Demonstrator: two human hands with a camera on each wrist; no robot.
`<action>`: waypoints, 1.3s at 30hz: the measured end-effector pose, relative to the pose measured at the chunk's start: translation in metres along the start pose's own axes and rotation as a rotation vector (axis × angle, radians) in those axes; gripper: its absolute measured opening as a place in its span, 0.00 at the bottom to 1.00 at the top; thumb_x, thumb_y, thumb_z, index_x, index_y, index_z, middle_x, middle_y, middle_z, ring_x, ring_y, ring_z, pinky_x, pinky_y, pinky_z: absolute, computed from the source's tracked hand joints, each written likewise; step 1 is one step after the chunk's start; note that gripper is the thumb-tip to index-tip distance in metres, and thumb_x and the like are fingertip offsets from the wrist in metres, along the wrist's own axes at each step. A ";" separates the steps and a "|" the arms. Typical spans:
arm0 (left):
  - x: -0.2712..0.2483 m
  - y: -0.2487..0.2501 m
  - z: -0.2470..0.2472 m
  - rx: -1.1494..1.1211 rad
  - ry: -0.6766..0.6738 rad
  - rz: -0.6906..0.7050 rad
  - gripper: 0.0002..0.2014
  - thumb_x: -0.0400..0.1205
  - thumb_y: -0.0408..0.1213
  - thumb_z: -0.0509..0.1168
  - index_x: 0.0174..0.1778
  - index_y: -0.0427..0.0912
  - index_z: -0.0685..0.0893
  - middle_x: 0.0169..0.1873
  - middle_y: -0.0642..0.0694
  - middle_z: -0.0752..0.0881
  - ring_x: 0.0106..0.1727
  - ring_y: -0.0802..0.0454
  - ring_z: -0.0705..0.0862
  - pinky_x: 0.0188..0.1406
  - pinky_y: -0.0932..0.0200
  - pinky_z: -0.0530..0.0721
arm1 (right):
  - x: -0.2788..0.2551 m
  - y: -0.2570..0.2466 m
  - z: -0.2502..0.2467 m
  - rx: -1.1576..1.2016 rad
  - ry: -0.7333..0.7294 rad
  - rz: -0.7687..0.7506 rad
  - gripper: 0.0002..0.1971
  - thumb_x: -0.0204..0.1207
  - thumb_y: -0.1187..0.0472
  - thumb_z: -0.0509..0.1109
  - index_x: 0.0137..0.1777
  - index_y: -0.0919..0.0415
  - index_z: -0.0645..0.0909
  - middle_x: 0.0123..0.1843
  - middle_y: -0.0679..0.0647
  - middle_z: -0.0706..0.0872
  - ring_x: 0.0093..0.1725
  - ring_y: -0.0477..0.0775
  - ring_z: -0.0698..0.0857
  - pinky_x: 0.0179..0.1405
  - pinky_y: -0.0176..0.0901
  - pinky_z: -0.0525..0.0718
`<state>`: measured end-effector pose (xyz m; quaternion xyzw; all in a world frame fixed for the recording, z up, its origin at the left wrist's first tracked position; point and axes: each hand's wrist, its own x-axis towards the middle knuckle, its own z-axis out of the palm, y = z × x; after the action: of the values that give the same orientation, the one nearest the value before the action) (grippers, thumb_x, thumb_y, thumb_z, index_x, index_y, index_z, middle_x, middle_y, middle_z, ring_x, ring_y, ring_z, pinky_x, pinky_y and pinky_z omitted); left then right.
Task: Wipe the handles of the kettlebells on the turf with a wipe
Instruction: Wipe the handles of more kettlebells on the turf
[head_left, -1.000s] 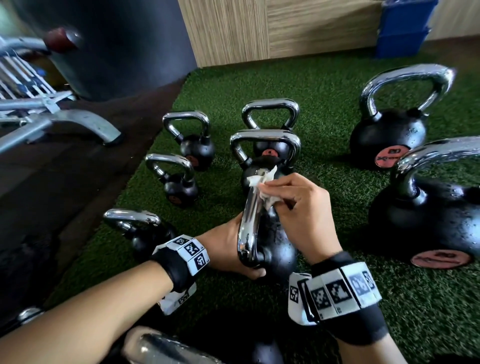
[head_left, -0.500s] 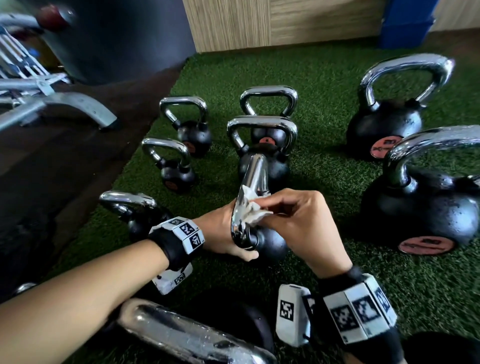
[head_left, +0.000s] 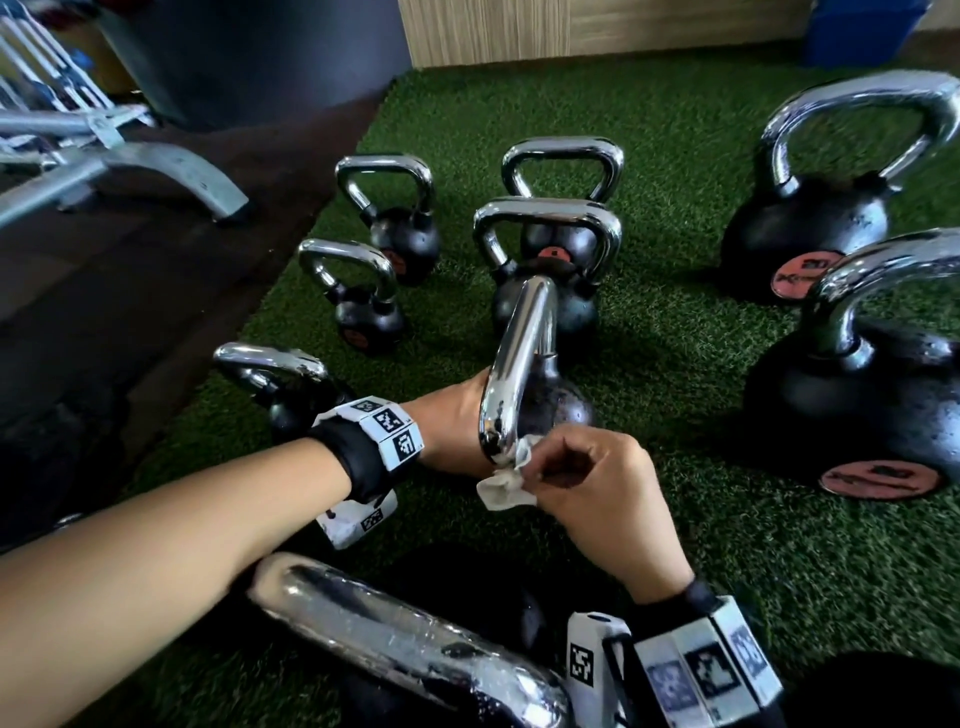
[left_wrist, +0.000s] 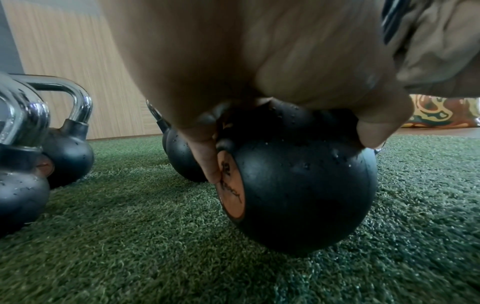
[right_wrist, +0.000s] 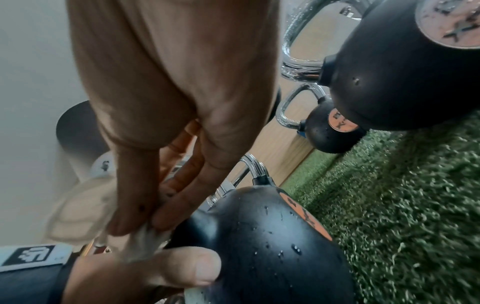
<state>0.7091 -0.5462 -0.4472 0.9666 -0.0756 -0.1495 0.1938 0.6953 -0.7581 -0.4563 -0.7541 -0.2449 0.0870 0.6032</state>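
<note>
My right hand (head_left: 597, 499) pinches a crumpled white wipe (head_left: 506, 480) between thumb and fingertips, pressed against the lower end of the chrome handle (head_left: 514, 364) of the kettlebell (left_wrist: 298, 195) I am working on. My left hand (head_left: 452, 431) is curled over that kettlebell's black ball from the left side — fingers down one face, thumb on the other — gripping it where it rests on the green turf (head_left: 675, 364), near the turf's left edge. From the head camera I count nine kettlebells on the turf in all: four smaller ones past my hands, one by my left wrist, two big ones toward the right edge, one large wet handle (head_left: 405, 644) nearest me, and the one held. One wipe.
</note>
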 end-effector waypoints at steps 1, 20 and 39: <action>0.000 0.001 0.000 0.005 -0.005 0.020 0.15 0.65 0.63 0.59 0.30 0.57 0.66 0.30 0.60 0.66 0.32 0.62 0.70 0.39 0.77 0.66 | -0.001 0.000 0.000 0.037 0.012 0.013 0.11 0.61 0.65 0.89 0.33 0.54 0.88 0.36 0.46 0.93 0.37 0.44 0.91 0.39 0.37 0.88; -0.005 0.016 -0.006 -0.056 -0.004 0.224 0.33 0.71 0.43 0.83 0.71 0.57 0.78 0.48 0.66 0.76 0.49 0.66 0.74 0.57 0.77 0.73 | 0.040 -0.005 -0.018 0.075 -0.331 -0.126 0.14 0.76 0.71 0.75 0.54 0.52 0.92 0.51 0.44 0.94 0.53 0.43 0.92 0.53 0.30 0.84; -0.005 0.009 0.000 -0.082 0.111 0.283 0.32 0.69 0.41 0.85 0.68 0.41 0.81 0.52 0.64 0.75 0.54 0.72 0.68 0.56 0.90 0.59 | 0.064 0.003 0.008 0.910 -0.112 0.154 0.17 0.66 0.85 0.72 0.48 0.65 0.80 0.37 0.59 0.93 0.34 0.54 0.92 0.34 0.44 0.92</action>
<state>0.7040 -0.5537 -0.4421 0.9444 -0.1939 -0.0702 0.2561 0.7478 -0.7215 -0.4508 -0.4226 -0.1573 0.2708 0.8505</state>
